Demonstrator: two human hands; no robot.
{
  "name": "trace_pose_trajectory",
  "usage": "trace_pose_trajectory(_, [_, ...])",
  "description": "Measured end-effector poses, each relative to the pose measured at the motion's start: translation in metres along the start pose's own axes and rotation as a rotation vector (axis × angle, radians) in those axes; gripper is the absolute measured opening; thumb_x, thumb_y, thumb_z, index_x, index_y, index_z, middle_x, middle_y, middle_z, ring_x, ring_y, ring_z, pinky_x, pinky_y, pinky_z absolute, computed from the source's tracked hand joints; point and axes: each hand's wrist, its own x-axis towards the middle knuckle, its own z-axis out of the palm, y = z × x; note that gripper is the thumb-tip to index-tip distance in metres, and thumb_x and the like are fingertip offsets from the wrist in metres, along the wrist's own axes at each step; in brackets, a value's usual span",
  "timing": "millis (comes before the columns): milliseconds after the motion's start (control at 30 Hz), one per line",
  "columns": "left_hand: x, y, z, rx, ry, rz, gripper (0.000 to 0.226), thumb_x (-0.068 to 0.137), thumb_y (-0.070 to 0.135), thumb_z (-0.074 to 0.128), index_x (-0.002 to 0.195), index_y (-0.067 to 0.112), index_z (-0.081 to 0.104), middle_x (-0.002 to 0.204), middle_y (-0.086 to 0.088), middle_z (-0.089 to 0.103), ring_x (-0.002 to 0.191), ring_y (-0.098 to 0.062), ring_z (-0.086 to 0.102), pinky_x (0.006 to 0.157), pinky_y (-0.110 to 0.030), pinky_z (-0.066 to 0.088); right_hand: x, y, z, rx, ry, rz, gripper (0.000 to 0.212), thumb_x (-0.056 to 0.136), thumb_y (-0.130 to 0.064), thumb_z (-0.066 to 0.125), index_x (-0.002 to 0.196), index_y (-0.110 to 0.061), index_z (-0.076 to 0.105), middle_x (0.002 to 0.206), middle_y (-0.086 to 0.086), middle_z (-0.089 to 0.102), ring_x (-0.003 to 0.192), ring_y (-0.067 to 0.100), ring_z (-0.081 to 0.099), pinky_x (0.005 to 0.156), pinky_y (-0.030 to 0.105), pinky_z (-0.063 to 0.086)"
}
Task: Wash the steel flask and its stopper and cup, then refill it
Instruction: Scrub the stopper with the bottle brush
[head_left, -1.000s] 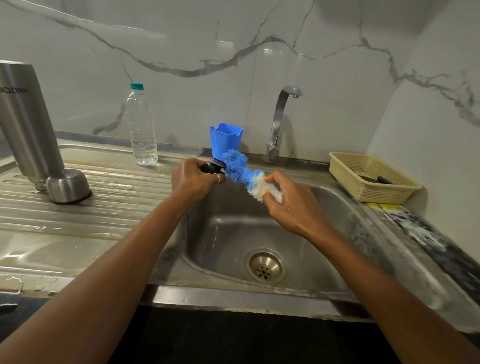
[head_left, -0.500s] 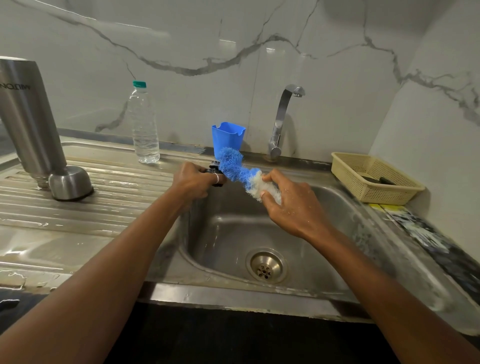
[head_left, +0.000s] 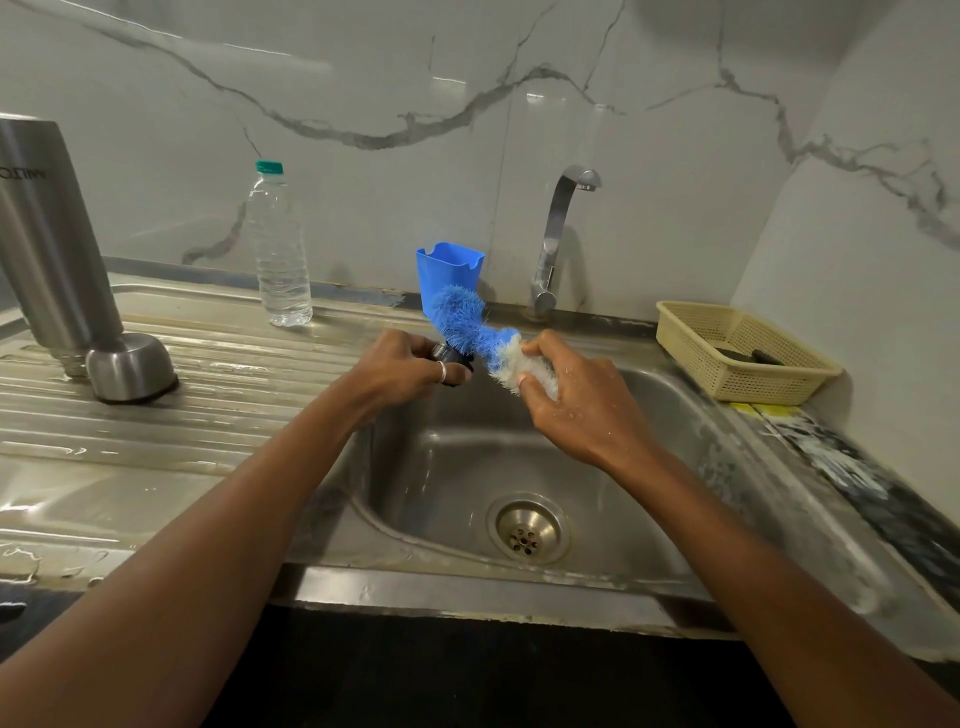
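Over the left rim of the sink (head_left: 670, 467), my left hand (head_left: 400, 371) grips the small black stopper (head_left: 453, 357), mostly hidden by my fingers. My right hand (head_left: 576, 400) holds a blue and white bottle brush (head_left: 467, 325) by its white end, and the blue bristles press against the stopper from above. The steel flask (head_left: 49, 244) stands upside down on the draining board at the far left. Its steel cup (head_left: 130, 366) sits inverted just in front of it.
A clear water bottle (head_left: 280, 249) with a green cap stands at the back of the draining board (head_left: 208, 405). A blue plastic holder (head_left: 449, 275) and the tap (head_left: 558, 234) sit behind the sink. A beige basket (head_left: 737, 353) lies at the right.
Both hands have stayed over the sink's left rim. The brush's blue head has shifted slightly up and over the stopper as my right hand worked it.
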Motion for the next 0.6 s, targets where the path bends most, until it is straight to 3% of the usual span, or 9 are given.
trace_pose_trajectory(167, [0.0003, -0.0026, 0.0002, 0.013, -0.062, 0.084, 0.036, 0.069, 0.023, 0.091, 0.101, 0.017, 0.077, 0.088, 0.004, 0.078, 0.096, -0.020, 0.074, 0.100, -0.041, 0.056, 0.0007, -0.0003, -0.0007, 0.000, 0.006, 0.004, 0.027, 0.096, -0.033, 0.057, 0.123, -0.030, 0.055, 0.098, -0.001, 0.071, 0.081, 0.021, 0.063, 0.068, 0.037, 0.052])
trace_pose_trajectory(300, [-0.0014, -0.0005, 0.0029, 0.039, -0.094, 0.141, 0.040, 0.073, 0.009, 0.089, 0.110, 0.013, 0.075, 0.096, 0.002, 0.079, 0.096, -0.015, 0.075, 0.100, -0.038, 0.056, 0.0022, 0.0018, 0.0007, 0.000, -0.004, 0.021, 0.028, 0.096, -0.033, 0.057, 0.124, -0.030, 0.055, 0.096, -0.001, 0.070, 0.077, 0.019, 0.061, 0.062, 0.032, 0.045])
trace_pose_trajectory(467, [-0.0013, 0.0009, 0.0015, 0.050, -0.107, 0.160, 0.045, 0.074, 0.014, 0.089, 0.116, 0.016, 0.073, 0.100, 0.004, 0.078, 0.098, -0.013, 0.074, 0.100, -0.041, 0.056, 0.0041, 0.0044, 0.0011, 0.013, -0.006, 0.052, 0.027, 0.095, -0.033, 0.057, 0.122, -0.031, 0.054, 0.098, -0.001, 0.069, 0.079, 0.020, 0.062, 0.066, 0.036, 0.052])
trace_pose_trajectory(600, [-0.0028, 0.0018, 0.0008, 0.015, -0.080, 0.199, 0.048, 0.074, 0.020, 0.088, 0.118, 0.019, 0.072, 0.106, -0.002, 0.077, 0.105, -0.023, 0.072, 0.100, -0.047, 0.056, 0.0061, 0.0042, 0.0020, 0.041, -0.009, 0.058, 0.027, 0.096, -0.034, 0.057, 0.123, -0.031, 0.053, 0.096, -0.002, 0.068, 0.080, 0.019, 0.062, 0.065, 0.034, 0.049])
